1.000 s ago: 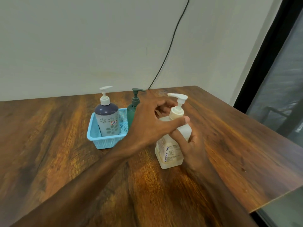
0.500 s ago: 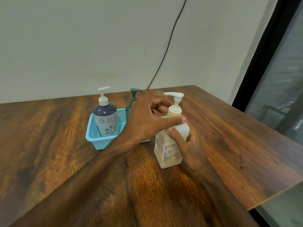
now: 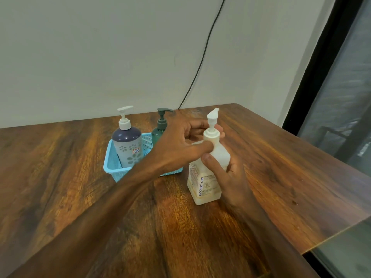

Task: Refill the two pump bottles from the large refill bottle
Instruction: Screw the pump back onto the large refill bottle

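Observation:
A large translucent white refill bottle (image 3: 203, 183) with a white pump head (image 3: 212, 119) stands upright on the wooden table. My right hand (image 3: 230, 175) grips its body from the right side. My left hand (image 3: 180, 143) reaches across and pinches the pump collar (image 3: 210, 137) with thumb and fingers. A purple-topped flowered pump bottle (image 3: 128, 149) and a dark green pump bottle (image 3: 159, 129) stand in a light blue basket (image 3: 112, 167) behind my left forearm; the green bottle's lower part is hidden by my hand.
A wooden table (image 3: 60, 187) meets a pale wall, with a black cable (image 3: 200, 63) running down to its back edge. The table's right edge (image 3: 331, 243) drops off beside a dark-framed window (image 3: 341, 97).
The pump head on the refill bottle has turned, its nozzle swinging from pointing left to pointing away and up. My left hand has rotated on the collar; my right hand stays on the bottle.

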`<state>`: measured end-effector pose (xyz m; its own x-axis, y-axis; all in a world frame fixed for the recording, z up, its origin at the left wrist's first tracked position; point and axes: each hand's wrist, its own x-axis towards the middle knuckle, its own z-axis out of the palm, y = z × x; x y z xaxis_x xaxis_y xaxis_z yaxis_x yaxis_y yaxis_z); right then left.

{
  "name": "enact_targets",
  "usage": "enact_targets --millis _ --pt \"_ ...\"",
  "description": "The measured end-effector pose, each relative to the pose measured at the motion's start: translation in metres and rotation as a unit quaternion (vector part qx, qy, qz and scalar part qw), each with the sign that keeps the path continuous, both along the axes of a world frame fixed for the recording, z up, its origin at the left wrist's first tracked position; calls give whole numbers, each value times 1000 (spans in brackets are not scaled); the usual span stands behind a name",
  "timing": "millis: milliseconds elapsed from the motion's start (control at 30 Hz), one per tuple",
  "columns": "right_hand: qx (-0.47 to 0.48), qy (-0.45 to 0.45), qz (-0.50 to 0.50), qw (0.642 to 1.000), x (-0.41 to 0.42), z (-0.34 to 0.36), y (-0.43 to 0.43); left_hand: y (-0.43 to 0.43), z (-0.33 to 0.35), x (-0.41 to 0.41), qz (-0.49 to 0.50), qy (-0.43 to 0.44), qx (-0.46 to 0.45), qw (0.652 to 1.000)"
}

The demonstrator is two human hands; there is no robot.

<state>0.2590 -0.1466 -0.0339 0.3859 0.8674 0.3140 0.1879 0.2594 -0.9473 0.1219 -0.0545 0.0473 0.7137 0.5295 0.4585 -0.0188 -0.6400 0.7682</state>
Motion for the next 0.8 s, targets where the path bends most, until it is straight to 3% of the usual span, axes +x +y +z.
enact_targets --millis 100,267,633,800 --pt "0 -9 -10 1000 -1 1 -1 -2 2 -1 31 4 35 999" --pt "8 -22 -8 1000 -3 4 -3 -13 10 -2 81 -74 67 992" --pt "9 -7 -11 1000 -5 4 -4 -2 10 -6 75 0 68 995" --pt "7 9 3 1000 -5 5 -5 0 6 -4 5 13 34 999"
